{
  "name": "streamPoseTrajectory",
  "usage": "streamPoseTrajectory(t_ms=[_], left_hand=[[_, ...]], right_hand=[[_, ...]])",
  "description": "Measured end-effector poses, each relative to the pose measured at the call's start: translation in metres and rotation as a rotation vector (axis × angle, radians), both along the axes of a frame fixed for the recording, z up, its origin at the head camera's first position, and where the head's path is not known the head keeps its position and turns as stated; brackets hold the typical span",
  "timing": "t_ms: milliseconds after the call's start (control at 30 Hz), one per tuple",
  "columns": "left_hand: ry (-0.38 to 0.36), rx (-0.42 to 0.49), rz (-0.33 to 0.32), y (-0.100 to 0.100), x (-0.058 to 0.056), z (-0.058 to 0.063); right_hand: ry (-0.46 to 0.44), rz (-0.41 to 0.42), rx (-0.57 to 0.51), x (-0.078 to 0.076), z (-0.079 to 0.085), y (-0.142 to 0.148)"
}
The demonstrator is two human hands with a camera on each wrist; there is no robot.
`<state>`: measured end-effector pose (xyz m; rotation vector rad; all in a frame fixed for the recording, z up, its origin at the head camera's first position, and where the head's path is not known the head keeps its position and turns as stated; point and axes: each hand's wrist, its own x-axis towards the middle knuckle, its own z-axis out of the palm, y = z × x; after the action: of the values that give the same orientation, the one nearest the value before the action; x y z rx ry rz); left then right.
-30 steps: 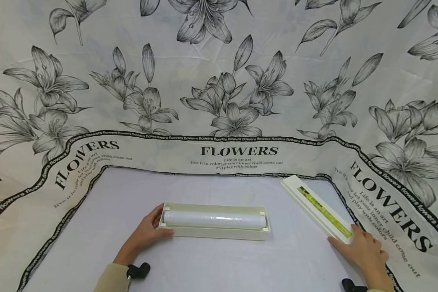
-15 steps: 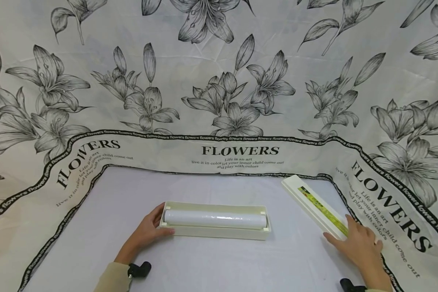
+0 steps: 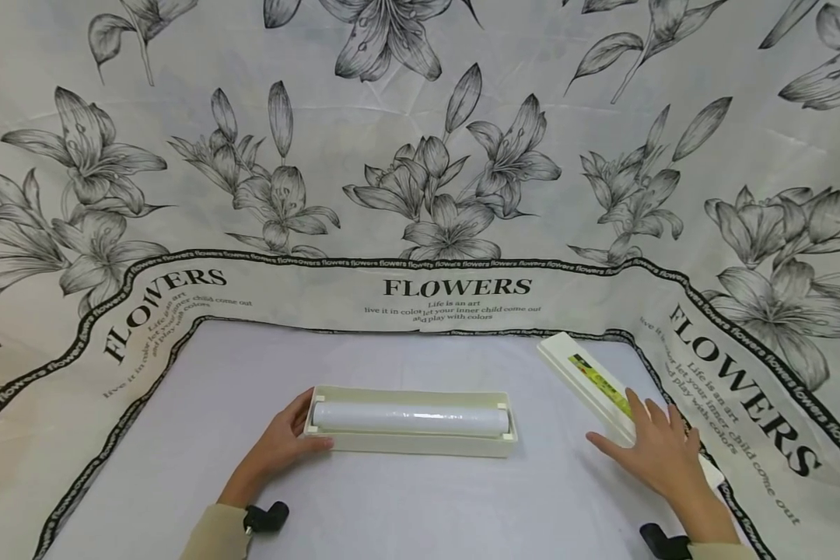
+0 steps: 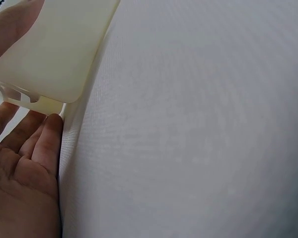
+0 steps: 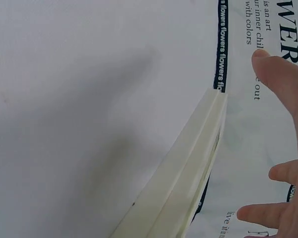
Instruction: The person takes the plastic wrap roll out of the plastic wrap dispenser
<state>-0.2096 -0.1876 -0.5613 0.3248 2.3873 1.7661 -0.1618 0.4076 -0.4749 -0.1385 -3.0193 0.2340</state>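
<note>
An off-white, open-topped box (image 3: 420, 445) sits mid-table in the head view, with a shiny roll of cling film (image 3: 406, 418) lying lengthwise in it. My left hand (image 3: 283, 439) holds the box's left end, thumb on the front and fingers at the end and back. The left wrist view shows the fingertips against the box's end wall (image 4: 59, 54). Over the long white lid (image 3: 577, 373), which bears a yellow-green label, my right hand (image 3: 661, 459) hovers with fingers spread. In the right wrist view a gap shows between those fingers and the lid (image 5: 188, 173).
White cloth (image 3: 406, 505) covers the table. A flower-printed curtain (image 3: 420, 194) with a black-edged lettered border stands behind and at both sides. The lid lies slanted across the right rear, its near end reaching the border.
My right hand has let go of the lid's near end and shifted left and forward above it, fingers spreading. The left hand, box and lid stay where they were.
</note>
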Motion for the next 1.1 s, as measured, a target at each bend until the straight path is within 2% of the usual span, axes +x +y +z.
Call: streamPoseTrajectory(t_ms=[267,467,767,933,1100], left_hand=[[0.013,-0.008,0.000,-0.002,0.000,-0.001],[0.035,0.031,-0.024,-0.003,0.001,0.000],[0.014,0.028,-0.017,-0.003,0.002,0.001],[0.027,0.027,-0.020,-0.002,0.001,0.002],[0.036,0.023,-0.024,-0.001,0.001,0.002]], right_hand=[[-0.016,0.080,-0.025,-0.007,0.011,-0.021],[0.022,0.137,-0.046,-0.012,0.019,-0.032],[0.043,0.232,-0.064,-0.021,0.033,-0.055],[0.084,0.277,-0.082,-0.023,0.037,-0.067],[0.069,0.292,-0.098,-0.025,0.038,-0.080]])
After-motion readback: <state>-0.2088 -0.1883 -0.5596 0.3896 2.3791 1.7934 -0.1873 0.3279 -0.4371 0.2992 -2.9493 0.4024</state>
